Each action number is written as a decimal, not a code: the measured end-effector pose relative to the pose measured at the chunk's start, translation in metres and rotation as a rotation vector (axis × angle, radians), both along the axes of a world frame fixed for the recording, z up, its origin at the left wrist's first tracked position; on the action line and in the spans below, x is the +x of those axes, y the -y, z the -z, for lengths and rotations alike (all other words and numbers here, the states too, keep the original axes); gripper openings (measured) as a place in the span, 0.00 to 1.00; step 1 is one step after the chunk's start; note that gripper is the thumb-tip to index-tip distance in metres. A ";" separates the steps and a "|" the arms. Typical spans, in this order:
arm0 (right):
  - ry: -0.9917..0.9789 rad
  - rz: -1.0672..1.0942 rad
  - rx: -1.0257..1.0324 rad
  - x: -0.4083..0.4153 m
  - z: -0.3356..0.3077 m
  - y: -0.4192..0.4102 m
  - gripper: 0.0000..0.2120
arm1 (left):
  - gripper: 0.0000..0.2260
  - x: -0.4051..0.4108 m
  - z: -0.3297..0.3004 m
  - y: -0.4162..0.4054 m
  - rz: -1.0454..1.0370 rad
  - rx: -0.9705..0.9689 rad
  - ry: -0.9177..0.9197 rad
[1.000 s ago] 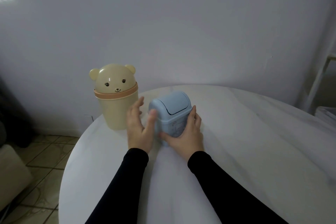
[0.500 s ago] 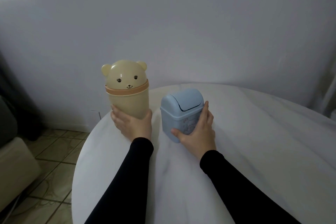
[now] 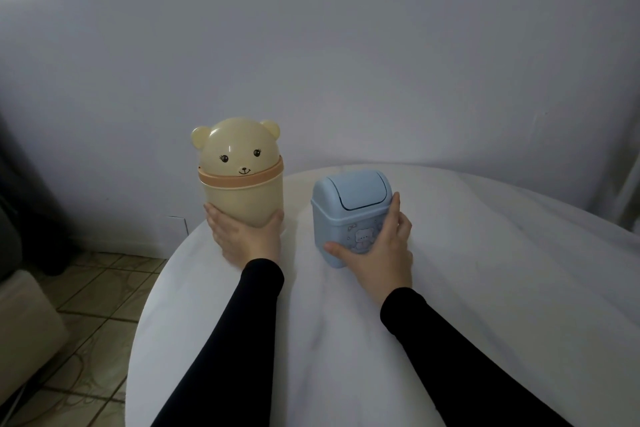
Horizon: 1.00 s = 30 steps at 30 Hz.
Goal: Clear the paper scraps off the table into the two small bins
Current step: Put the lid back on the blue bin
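The left hand (image 3: pixel 242 236) is gripping the cream bear-headed plastic bin (image 3: pixel 240 177) and the right hand (image 3: pixel 377 246) the pale-blue swing-lid bin (image 3: pixel 349 215), positioning both on the white round table (image 3: pixel 485 288); no paper scraps are showing, so finding them likely comes next

Both arms wear close-fitting black long sleeves. Each sleeve ends at the wrist in a plain cuff. The left hand (image 3: pixel 246 236) and right hand (image 3: pixel 381 250) are bare, without gloves.

bear bin (image 3: pixel 242 199), gripped by left hand (image 3: pixel 247 239): smooth cream plastic, glossy dome
blue bin (image 3: pixel 349 215), gripped by right hand (image 3: pixel 379 253): smooth matt plastic
table (image 3: pixel 485 288) under hands: white, faint marbling
sleeves (image 3: pixel 228 340): matt black cloth
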State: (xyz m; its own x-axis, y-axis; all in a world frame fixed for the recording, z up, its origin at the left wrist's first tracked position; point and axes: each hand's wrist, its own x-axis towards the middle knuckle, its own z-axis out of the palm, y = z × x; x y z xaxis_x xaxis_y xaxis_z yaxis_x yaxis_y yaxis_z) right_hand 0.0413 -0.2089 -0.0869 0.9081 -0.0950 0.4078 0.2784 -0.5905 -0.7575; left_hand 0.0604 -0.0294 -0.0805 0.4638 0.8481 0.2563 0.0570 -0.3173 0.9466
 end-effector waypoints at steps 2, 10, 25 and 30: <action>-0.006 0.032 0.000 0.003 0.000 0.000 0.64 | 0.55 0.000 0.000 0.001 0.019 -0.006 -0.008; -0.015 0.162 0.013 0.016 -0.003 0.020 0.64 | 0.56 -0.001 0.000 0.027 0.180 -0.007 0.037; -0.011 0.336 0.016 0.050 -0.006 0.080 0.65 | 0.56 0.015 0.006 0.111 0.381 0.005 0.102; 0.003 0.378 0.028 0.067 -0.005 0.092 0.65 | 0.55 0.030 0.007 0.137 0.399 -0.003 0.142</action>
